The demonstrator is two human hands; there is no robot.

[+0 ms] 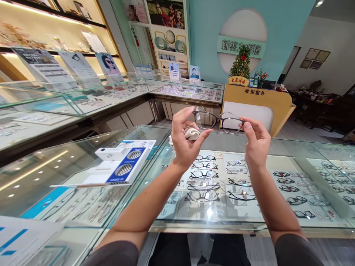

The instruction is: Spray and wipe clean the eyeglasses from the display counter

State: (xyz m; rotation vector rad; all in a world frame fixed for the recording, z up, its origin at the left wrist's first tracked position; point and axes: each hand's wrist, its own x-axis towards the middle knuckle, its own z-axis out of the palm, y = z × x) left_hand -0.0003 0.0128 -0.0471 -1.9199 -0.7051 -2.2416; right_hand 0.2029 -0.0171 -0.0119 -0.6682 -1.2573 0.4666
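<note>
Shop room, head view: an optical shop is shown, with a teal wall bearing a round sign (242, 22), and with a cash desk (279, 101) placed before it.
Glass counter (210, 224): rows of spectacle frames (203, 173) are displayed under its top; a small white bottle (171, 143), partly hidden by the left wrist, is seen near its far left corner.
Neighbouring counter at left: a blue and white box (127, 166) is placed toward its far right corner.
Eyeglasses (219, 119): they are held in the air, seen just past the far edge of the counter; the temples seem to be opened behind the rims.
Left hand (181, 145): one end of the eyeglasses is pinched, with the index finger at the upper corner and the thumb at the lower rim; the other fingers are curled around a pale folded cloth (192, 133).
Right hand (258, 143): the opposite end is pinched between thumb and index finger.
Progress, as judged: the lifting and the opening appear to be done; the cloth is not applied to the lenses, a white tag (198, 118) is seen at one lens, and the setting down is not yet made.
</note>
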